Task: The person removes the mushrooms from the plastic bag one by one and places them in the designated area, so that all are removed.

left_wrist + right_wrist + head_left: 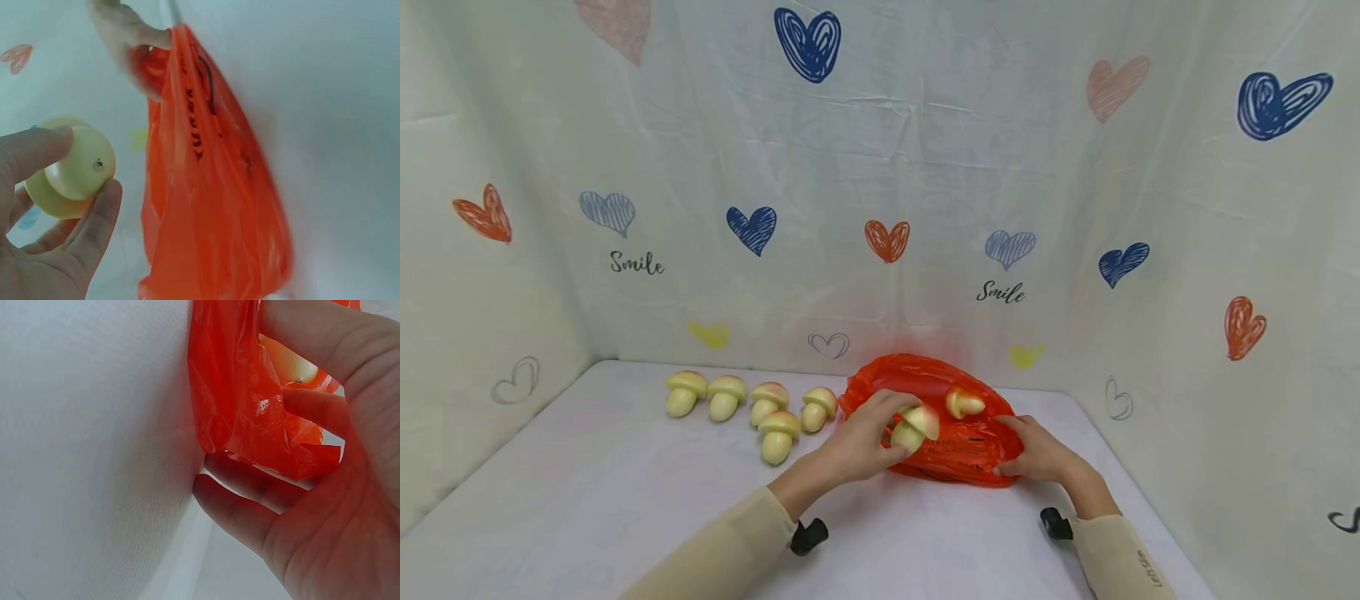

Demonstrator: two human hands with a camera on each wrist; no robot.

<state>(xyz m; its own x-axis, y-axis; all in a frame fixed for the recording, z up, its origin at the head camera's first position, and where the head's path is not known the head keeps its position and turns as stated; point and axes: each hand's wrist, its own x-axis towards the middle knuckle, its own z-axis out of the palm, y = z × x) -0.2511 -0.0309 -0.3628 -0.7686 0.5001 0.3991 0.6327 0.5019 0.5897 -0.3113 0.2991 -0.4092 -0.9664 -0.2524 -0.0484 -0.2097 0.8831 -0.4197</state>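
A toy mushroom with a pale stem and a pink-tinged cap is held between the thumb and fingers of my left hand, over the near left part of a red plastic bag. In the left wrist view the stem end of this mushroom faces the camera. My right hand grips the bag's right edge, its thumb and fingers on either side of the plastic. Inside the spread bag lies another mushroom, partly visible past the fingers in the right wrist view.
Several similar mushrooms stand in a loose group on the white table, left of the bag. A white curtain printed with hearts hangs right behind the table and along both sides.
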